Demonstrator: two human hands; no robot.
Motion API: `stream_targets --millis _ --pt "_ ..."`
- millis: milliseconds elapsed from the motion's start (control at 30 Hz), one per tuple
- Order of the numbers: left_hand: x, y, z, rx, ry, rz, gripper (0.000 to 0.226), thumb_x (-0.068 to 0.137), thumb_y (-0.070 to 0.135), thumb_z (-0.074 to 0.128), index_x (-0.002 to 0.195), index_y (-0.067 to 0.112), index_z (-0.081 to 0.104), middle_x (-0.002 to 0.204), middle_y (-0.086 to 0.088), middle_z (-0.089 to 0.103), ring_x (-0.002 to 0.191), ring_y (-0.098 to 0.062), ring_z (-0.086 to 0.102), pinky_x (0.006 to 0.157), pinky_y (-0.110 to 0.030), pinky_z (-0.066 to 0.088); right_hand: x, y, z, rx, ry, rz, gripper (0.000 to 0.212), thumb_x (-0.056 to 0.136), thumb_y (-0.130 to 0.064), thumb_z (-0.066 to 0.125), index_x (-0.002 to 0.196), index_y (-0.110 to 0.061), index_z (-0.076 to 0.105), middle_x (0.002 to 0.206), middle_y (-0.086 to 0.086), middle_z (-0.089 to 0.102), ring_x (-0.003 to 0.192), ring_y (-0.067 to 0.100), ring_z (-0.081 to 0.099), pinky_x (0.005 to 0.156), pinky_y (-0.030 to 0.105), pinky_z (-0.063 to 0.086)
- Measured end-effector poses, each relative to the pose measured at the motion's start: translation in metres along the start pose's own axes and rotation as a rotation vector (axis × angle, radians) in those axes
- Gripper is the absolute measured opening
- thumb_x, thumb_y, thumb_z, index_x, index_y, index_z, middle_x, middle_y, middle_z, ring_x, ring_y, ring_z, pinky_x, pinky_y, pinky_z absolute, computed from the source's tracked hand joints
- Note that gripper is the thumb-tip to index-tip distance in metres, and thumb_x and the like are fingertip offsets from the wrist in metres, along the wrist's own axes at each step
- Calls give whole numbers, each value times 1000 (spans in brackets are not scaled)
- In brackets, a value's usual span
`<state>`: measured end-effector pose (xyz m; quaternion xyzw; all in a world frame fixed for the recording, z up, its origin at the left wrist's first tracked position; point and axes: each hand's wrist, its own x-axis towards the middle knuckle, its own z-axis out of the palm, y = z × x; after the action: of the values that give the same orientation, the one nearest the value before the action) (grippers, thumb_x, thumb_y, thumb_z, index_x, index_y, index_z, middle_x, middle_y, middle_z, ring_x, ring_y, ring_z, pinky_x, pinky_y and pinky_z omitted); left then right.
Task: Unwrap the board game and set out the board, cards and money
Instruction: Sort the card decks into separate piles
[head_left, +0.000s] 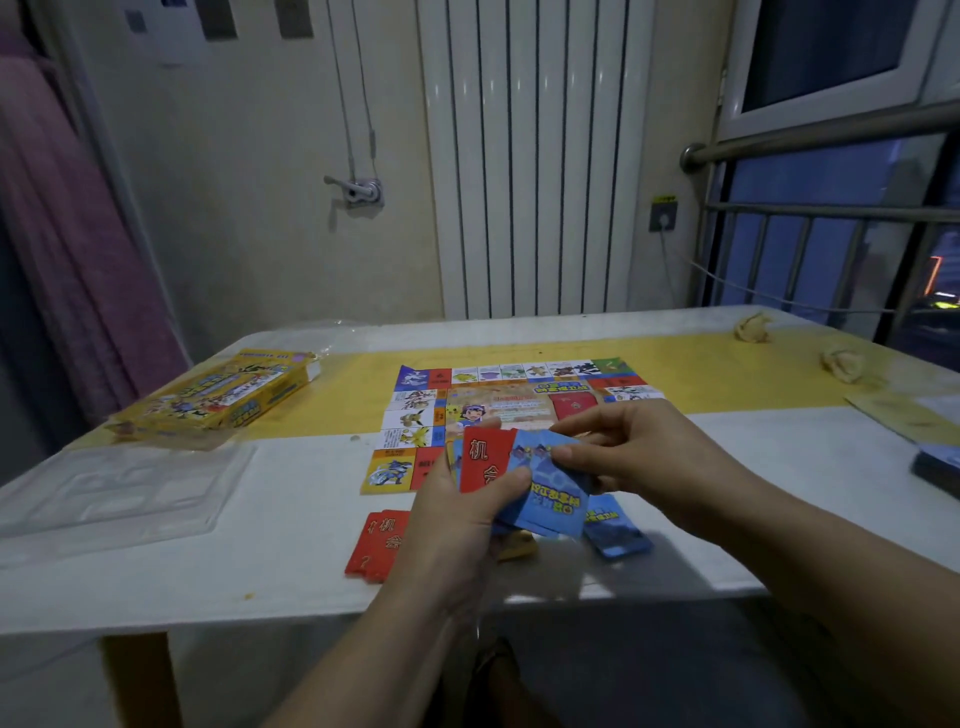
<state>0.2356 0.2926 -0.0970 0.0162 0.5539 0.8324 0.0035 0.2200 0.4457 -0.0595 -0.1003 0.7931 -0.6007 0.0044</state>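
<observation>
The fingers of my left hand (460, 512) grip a fan of cards (485, 462), my right hand (626, 447) pinches a blue card (553, 480), and the tray (119, 493) and yellow box (218, 397) lie by the desk's (291, 571) left edge.

Dim rm: white radiator (530, 156), window (831, 47) at rt

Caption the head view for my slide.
Left hand holds a fan of red and blue cards, right hand pinching one; board, box and tray lie beyond.
</observation>
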Motion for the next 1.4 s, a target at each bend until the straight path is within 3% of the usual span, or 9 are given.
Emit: stream_targets --millis 233,367,600,733,800,933,1067,1233,1400 --pt "-1 2 3 -288 -94 -151 25 71 17 61 91 6 69 83 -13 73 67 -21 70 67 -34 54 2 3 -3 276 -46 82 10 83 0 63 86 -9 65 74 4 73 70 12 71 58 21 55" --pt "-3 7 4 -414 -129 -235 23 67 16 59 55 4 74 71 -15 72 58 -20 69 57 -29 57 2 6 -1 440 -82 144 13 82 2 61 92 -5 64 77 4 73 71 12 71 60 22 57" --pt "-1 5 3 -462 -91 -295 22 63 16 64 71 -2 74 83 -19 71 71 -28 67 71 -38 55 2 12 2 572 -105 222 12 84 1 58 89 -7 65 78 7 73 68 14 71 57 22 56" --pt "-2 8 6 -412 -61 -238 17 64 14 63 58 4 75 70 -13 70 58 -21 66 62 -33 53 4 16 2 599 -98 222 13 83 1 59 91 -6 66 79 8 73 68 15 70 59 22 58" --pt "0 4 5 -272 -9 -138 16 67 13 64 79 8 74 72 -11 71 61 -20 65 60 -31 48 5 18 1 599 -82 214 13 83 1 59 89 -7 66 78 8 73 67 15 70 59 22 58" --pt "5 3 1 -111 142 84 14 85 6 61 97 13 63 74 -1 73 62 -13 69 48 -23 51 7 21 -5 499 36 120 18 81 4 61 91 -11 65 73 6 72 67 13 70 61 22 58" --pt "8 7 -2 -102 215 97 17 87 7 61 101 17 59 69 4 73 60 -9 70 48 -22 53 7 25 -27 392 241 -32 29 84 6 59 102 -16 63 65 -1 64 65 10 66 65 23 58" --pt "9 2 4 -106 196 79 18 88 5 60 100 18 58 67 5 72 59 -9 69 49 -23 54 -2 47 -59 -167 404 -158 49 90 2 56 122 -35 49 88 -3 52 79 18 61 71 35 54" --pt "10 -6 13 -75 147 34 25 88 8 62 110 18 56 70 7 73 61 -7 70 53 -24 53 -16 71 -71 -602 361 -234 62 84 6 52 132 -33 45 91 -5 47 74 13 49 62 11 40"
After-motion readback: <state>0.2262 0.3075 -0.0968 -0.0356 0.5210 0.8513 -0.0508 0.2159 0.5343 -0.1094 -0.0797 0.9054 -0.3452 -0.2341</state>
